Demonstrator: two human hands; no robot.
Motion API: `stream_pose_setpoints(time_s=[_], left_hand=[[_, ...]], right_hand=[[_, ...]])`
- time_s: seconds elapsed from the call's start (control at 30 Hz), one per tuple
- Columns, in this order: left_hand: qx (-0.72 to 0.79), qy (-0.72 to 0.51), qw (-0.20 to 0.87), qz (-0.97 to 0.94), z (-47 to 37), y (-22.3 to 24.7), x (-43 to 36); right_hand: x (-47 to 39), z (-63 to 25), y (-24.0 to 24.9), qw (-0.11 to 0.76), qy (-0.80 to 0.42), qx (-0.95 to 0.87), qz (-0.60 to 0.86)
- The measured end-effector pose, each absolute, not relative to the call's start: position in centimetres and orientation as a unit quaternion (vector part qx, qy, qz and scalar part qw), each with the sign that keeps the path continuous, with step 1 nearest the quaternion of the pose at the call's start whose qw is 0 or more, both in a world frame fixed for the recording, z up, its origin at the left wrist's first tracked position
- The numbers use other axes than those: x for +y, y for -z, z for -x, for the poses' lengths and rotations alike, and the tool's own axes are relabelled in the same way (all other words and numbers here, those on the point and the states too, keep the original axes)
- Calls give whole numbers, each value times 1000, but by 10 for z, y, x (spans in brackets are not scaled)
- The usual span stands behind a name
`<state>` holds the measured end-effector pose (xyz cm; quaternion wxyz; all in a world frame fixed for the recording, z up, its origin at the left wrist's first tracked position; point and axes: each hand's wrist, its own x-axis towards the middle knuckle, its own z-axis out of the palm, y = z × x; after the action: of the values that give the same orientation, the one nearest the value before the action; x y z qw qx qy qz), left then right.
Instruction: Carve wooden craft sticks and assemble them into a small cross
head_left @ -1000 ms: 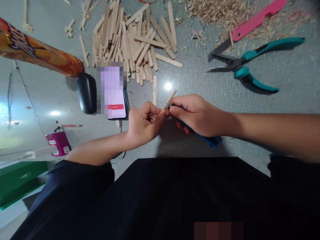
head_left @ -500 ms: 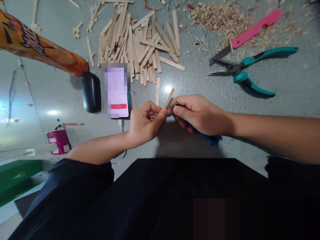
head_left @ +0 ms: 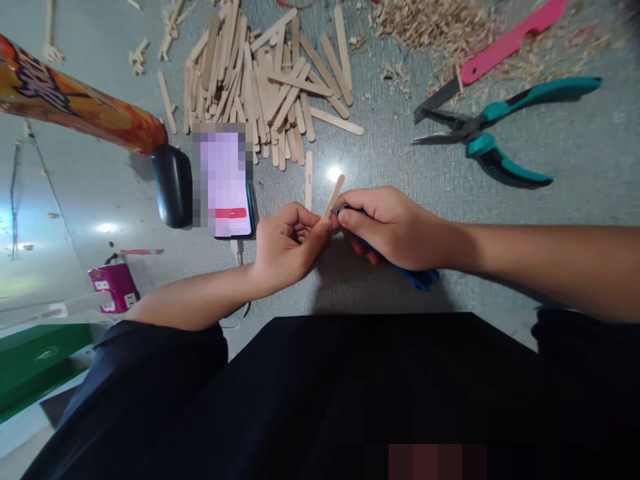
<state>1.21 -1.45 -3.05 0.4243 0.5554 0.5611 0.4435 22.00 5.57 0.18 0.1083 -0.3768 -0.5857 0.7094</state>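
My left hand (head_left: 293, 247) pinches a wooden stick (head_left: 335, 193) that points up and to the right. My right hand (head_left: 387, 223) is wrapped round a blue-handled knife (head_left: 416, 277), its thumb near the blade. The blade (head_left: 337, 209) lies against or very close to the stick, just above my left fingertips; exact contact is hard to tell. Another stick with a small mark (head_left: 309, 180) lies on the grey table (head_left: 370, 287) just beyond my left hand. Farther back is a large pile of wooden sticks (head_left: 260, 87).
A lit phone (head_left: 225, 180) with a cable, a black case (head_left: 171, 187) and an orange bag (head_left: 75, 100) are at the left. Teal pliers (head_left: 475, 130), a pink-handled knife (head_left: 510, 43) and wood shavings (head_left: 435, 23) lie at the back right. A purple socket block (head_left: 116, 287) sits left.
The view has shifted slightly, so the table items appear farther left. The blade has moved down along the stick, closer to my left fingertips. Both hands keep their holds.
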Motion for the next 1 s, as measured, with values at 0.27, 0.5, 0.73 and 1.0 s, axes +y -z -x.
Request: stream_pose_setpoints(time_s=[0.27,0.5,0.73,1.0], left_hand=[[509,-467,484,-537,-16,22,-6],[490,-429,608,-453,-9,19,-5],[466,-410,645,-446,-7,15,-5],[485,-453,597,-451,-14,19,-9]], right_hand=[[57,-222,1,104,-708,-595,366],[60,-225,0,106,-731,-579,345],[60,-227,4,131,-740,-591,293],[58,-227,5,143,-719,-606,309]])
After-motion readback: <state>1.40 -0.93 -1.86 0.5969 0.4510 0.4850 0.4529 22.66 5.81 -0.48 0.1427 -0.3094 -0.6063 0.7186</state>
